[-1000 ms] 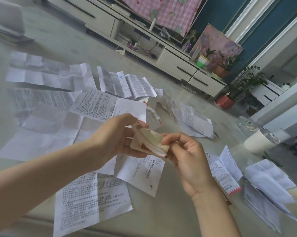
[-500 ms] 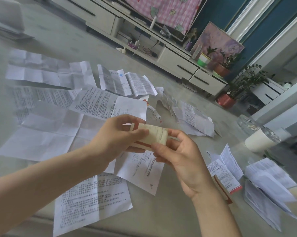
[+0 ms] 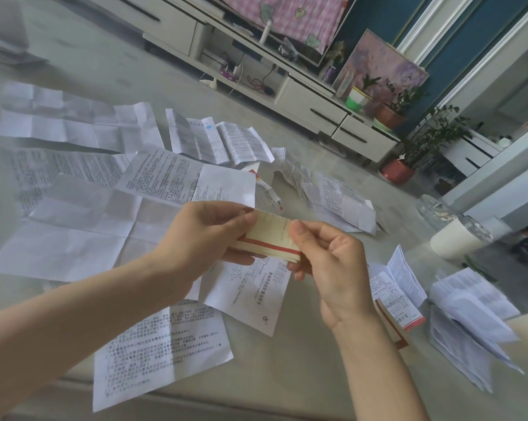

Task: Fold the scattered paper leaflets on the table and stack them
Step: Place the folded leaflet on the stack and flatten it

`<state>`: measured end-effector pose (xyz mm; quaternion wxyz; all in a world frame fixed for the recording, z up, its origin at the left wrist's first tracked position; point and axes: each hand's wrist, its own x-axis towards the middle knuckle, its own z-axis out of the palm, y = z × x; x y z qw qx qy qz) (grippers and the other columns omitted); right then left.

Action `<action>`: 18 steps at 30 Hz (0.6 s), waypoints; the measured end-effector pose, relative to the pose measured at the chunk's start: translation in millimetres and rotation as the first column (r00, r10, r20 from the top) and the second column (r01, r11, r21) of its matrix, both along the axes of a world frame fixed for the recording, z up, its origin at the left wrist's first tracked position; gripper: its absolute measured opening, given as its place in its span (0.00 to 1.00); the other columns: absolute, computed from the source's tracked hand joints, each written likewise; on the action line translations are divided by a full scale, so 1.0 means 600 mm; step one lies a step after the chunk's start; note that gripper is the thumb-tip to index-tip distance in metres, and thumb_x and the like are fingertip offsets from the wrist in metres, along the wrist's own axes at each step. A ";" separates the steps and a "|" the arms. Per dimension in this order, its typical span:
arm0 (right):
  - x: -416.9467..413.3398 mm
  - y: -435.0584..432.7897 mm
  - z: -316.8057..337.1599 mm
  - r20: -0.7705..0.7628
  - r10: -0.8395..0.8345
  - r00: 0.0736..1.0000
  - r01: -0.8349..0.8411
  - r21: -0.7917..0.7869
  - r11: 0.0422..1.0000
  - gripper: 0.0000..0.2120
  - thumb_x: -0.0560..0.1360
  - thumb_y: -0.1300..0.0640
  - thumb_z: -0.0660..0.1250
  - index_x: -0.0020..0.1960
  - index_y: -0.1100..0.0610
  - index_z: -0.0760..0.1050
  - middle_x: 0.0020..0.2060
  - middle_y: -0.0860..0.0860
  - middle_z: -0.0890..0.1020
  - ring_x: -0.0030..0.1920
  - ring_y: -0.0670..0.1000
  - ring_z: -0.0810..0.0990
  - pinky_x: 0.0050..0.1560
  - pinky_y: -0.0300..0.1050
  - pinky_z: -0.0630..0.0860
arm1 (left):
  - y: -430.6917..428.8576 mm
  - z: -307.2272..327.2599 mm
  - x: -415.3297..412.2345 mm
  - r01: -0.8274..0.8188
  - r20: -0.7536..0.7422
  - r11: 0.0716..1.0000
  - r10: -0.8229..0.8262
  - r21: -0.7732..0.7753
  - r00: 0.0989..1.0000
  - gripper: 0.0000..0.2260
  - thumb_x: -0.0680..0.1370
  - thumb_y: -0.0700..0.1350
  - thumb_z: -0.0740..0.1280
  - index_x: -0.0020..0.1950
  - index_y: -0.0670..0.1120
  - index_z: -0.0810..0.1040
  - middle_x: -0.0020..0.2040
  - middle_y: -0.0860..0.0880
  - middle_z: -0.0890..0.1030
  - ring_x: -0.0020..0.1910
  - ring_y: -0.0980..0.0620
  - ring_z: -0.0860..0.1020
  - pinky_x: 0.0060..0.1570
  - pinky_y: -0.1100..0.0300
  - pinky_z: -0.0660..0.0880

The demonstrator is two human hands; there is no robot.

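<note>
Long white cabinet (image 3: 311,97) with a pink checked cloth (image 3: 302,16) above, a red-potted plant (image 3: 397,171) near its right end.

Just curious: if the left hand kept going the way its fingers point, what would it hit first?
Probably the right hand: the left hand points along the folded leaflet that both pinch, straight toward it. Depth is unclear.

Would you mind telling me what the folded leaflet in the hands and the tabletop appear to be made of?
The folded leaflet looks like thin cream matte paper with a red stripe; its layered edges show. The tabletop seems smooth, pale, faintly glossy, perhaps stone or glass; unclear which.
</note>
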<state>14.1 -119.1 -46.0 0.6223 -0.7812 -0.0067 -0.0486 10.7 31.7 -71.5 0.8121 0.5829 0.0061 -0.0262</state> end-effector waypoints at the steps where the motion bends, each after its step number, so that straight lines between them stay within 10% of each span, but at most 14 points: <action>1: 0.001 0.001 -0.001 0.041 -0.015 0.999 0.015 -0.013 1.000 0.06 0.74 0.61 0.68 0.38 0.58 0.79 0.23 0.49 0.78 0.21 0.46 0.73 0.22 0.35 0.69 | -0.001 0.001 0.000 -0.007 0.004 1.000 0.007 -0.017 1.000 0.08 0.76 0.38 0.64 0.41 0.44 0.82 0.33 0.47 0.84 0.32 0.50 0.83 0.31 0.64 0.79; 8: -0.016 -0.005 0.000 -0.109 0.128 0.986 -0.112 0.142 0.983 0.02 0.72 0.62 0.67 0.44 0.61 0.77 0.28 0.50 0.80 0.26 0.44 0.76 0.28 0.34 0.74 | 0.000 -0.003 0.000 -0.097 0.036 0.992 0.100 -0.084 0.994 0.07 0.75 0.39 0.65 0.41 0.45 0.82 0.33 0.48 0.83 0.33 0.52 0.82 0.32 0.63 0.79; 18: -0.061 -0.062 -0.004 -0.113 0.017 0.994 -0.020 -0.023 1.000 0.03 0.72 0.66 0.67 0.40 0.61 0.76 0.29 0.51 0.79 0.29 0.47 0.75 0.31 0.36 0.73 | -0.021 -0.008 -0.021 0.125 0.169 0.979 -0.152 0.159 0.974 0.06 0.74 0.45 0.70 0.50 0.47 0.81 0.42 0.49 0.85 0.43 0.52 0.84 0.42 0.57 0.81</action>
